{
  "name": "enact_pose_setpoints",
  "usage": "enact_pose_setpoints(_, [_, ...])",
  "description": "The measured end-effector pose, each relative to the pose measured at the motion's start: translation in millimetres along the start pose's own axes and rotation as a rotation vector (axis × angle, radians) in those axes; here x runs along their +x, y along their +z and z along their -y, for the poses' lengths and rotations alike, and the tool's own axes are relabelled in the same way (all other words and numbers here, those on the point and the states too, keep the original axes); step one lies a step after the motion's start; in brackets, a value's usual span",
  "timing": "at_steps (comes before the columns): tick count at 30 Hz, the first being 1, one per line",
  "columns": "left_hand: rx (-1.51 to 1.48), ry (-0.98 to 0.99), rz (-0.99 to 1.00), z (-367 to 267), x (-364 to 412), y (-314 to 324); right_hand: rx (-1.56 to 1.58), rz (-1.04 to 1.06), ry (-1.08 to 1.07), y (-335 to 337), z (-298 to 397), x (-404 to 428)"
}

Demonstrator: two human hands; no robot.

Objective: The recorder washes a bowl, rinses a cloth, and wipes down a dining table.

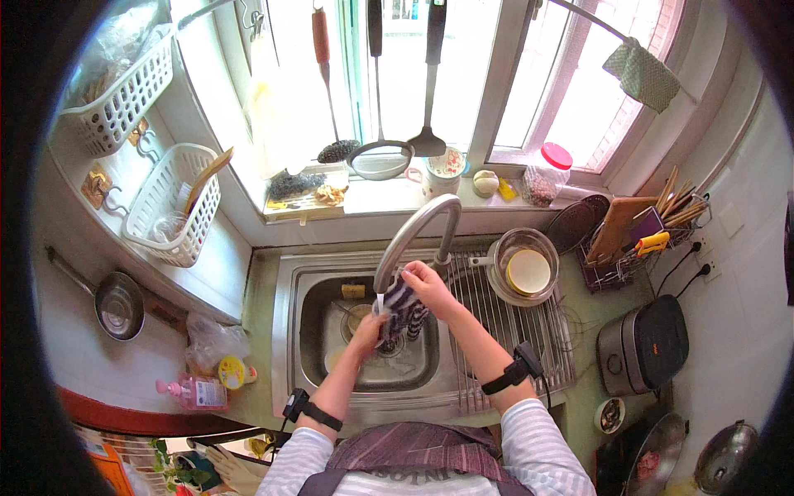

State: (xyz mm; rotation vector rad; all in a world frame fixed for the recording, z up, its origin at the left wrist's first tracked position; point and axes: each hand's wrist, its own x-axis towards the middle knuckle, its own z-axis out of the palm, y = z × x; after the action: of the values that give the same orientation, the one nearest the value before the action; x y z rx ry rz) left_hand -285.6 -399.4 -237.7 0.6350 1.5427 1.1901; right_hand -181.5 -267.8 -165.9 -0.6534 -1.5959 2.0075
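A dark-and-white striped cloth [414,313] hangs between my two hands over the stainless steel sink basin [310,366]. With my right hand [430,289] I grip its upper edge, close beside the curved faucet [397,239]. My left hand [368,333] holds the cloth lower down, on the left, under the spout. Water runs from the spout onto the cloth. Beneath, partly hidden by my left hand and the cloth, a bowl [358,317] sits in the basin. A yellow sponge [353,291] rests at the basin's back wall.
Right of the basin, a metal drying rack [477,353] bears a glass bowl [538,240] with a yellow-rimmed bowl [528,273] inside. Farther right stands a dark appliance [645,347]. A pink pump bottle [201,393] stands at left. A strainer [380,162] and a spatula [427,139] hang above the windowsill.
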Motion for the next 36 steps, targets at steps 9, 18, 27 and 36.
enact_pose_setpoints(9, [-0.564,0.061,0.086,-39,-7,-9,-0.325,0.371,-0.154,25,-36,-42])
enact_pose_setpoints(18, [-0.909,-0.019,0.202,-58,-21,-13,-0.681,-0.047,-0.147,-12,-79,-32])
enact_pose_setpoints(27, [-1.097,0.121,0.102,-38,-26,-36,-0.201,-0.019,-0.084,5,-62,-21])
enact_pose_setpoints(36, [-0.665,0.238,0.091,16,-3,-18,0.479,-0.019,0.154,31,-56,-11])
